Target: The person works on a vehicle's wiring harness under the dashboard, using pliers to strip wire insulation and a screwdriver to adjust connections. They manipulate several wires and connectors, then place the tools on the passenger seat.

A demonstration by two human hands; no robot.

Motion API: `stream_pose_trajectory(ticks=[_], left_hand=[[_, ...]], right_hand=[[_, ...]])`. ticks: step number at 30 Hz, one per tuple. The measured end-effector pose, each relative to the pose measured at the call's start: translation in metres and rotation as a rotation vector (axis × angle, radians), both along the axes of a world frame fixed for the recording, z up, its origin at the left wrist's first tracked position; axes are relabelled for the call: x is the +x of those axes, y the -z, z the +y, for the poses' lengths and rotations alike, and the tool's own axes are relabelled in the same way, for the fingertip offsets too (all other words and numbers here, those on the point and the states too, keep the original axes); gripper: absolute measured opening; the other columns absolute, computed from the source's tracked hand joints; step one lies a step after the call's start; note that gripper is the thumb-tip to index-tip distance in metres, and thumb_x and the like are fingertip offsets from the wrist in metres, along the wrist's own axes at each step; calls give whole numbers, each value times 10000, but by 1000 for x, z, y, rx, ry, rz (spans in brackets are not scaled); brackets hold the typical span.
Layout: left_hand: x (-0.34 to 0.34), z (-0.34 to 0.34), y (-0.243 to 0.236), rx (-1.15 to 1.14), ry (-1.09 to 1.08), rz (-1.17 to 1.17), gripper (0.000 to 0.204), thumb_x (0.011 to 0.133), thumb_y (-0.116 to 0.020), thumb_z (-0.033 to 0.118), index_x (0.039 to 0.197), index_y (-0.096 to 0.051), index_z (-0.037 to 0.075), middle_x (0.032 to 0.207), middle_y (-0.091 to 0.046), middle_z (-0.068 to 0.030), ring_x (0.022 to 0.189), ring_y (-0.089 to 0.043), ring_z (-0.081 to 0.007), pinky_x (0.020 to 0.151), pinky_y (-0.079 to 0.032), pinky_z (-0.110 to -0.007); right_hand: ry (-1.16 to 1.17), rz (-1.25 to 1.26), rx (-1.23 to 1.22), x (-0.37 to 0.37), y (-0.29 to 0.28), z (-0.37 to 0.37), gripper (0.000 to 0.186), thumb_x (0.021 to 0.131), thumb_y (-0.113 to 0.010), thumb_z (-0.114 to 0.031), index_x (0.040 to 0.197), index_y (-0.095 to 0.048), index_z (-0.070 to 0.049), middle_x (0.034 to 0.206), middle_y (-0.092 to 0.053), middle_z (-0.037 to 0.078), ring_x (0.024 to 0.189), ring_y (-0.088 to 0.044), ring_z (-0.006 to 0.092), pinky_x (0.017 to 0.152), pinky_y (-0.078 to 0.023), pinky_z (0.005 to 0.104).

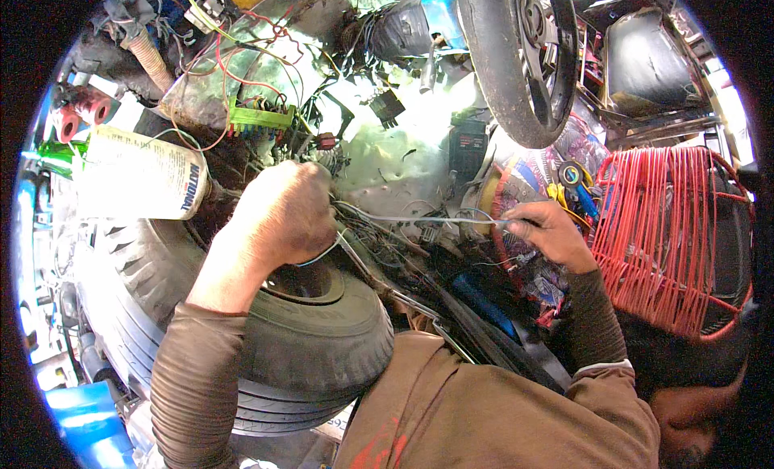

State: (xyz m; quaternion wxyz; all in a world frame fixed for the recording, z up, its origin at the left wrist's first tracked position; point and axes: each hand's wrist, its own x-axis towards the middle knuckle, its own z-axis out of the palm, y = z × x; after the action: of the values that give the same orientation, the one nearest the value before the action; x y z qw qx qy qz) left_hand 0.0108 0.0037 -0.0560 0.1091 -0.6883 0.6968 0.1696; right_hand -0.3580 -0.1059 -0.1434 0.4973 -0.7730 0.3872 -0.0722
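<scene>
A thin pale-grey strand (427, 219), wire or tape, runs taut and nearly level between my hands. My left hand (286, 207) is closed in a fist at its left end; the fingertips are turned away from view. A light-blue wire (324, 253) curves out below that fist. At the other end, my right hand (552, 233) pinches the strand between thumb and fingers. Just beyond my left hand lie tangled wires and a green fuse block (260, 116) with coloured wires. A small dark red connector (326, 141) hangs near it.
A tire (314, 340) lies under my left forearm, with a whitish container (141, 175) beyond it. A steering wheel (516, 74) hangs at the top. On the right are a red-corded chair (657, 227), a tape roll (571, 175) and yellow-handled tools (556, 193).
</scene>
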Motion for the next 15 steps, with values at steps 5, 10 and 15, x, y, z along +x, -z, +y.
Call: stream_pose_trajectory(ticks=[5, 10, 15], left_hand=[[-25, 0, -10, -109, 44, 481, 396, 930, -680, 200, 1269, -667, -3, 871, -718, -240, 774, -727, -314, 754, -561, -430], [-32, 2, -8, -142, 14, 673, 310, 912, -723, 186, 1148, -705, -14, 872, -688, -250, 822, -684, -344, 747, -522, -446], [-7, 4, -10, -600, 194, 145, 194, 875, -742, 208, 863, -700, 19, 857, -627, -185, 797, -619, -395, 729, -509, -480]], right_hand=[[-317, -142, -266, 50, -16, 16, 211, 946, -694, -205, 1005, -737, -8, 970, -739, 175, 942, -718, 339, 850, -551, 424], [-112, -443, -349, 129, -14, 25, 212, 914, -724, -211, 934, -689, -3, 822, -652, 217, 761, -662, 382, 692, -507, 430], [-75, -271, -95, 110, 23, -1, 294, 934, -720, -266, 1002, -705, 20, 845, -670, 216, 779, -676, 260, 724, -504, 390]])
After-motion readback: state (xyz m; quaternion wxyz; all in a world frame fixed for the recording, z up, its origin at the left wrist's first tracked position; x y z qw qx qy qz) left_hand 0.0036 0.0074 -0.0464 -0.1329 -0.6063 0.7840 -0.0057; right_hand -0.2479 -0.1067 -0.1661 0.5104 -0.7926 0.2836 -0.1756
